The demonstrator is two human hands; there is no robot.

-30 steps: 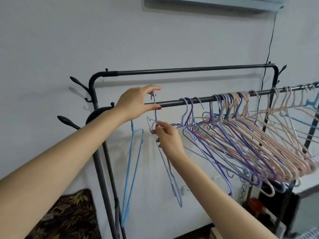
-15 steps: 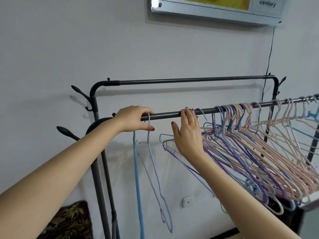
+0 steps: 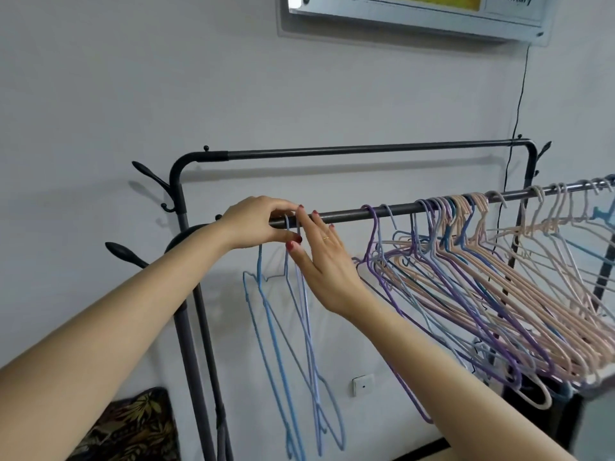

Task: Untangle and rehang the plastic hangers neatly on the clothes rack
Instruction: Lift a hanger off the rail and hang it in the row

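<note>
left hand (image 3: pixel 249 224): fingers curled round rack bar (image 3: pixel 346 215), pinching blue hanger hooks (image 3: pixel 289 224) | right hand (image 3: pixel 324 261): fingers straight, touching those hooks | bare bar right of fingers up to tangled hanger bunch (image 3: pixel 482 271) | rack's left end just beside left hand
</note>
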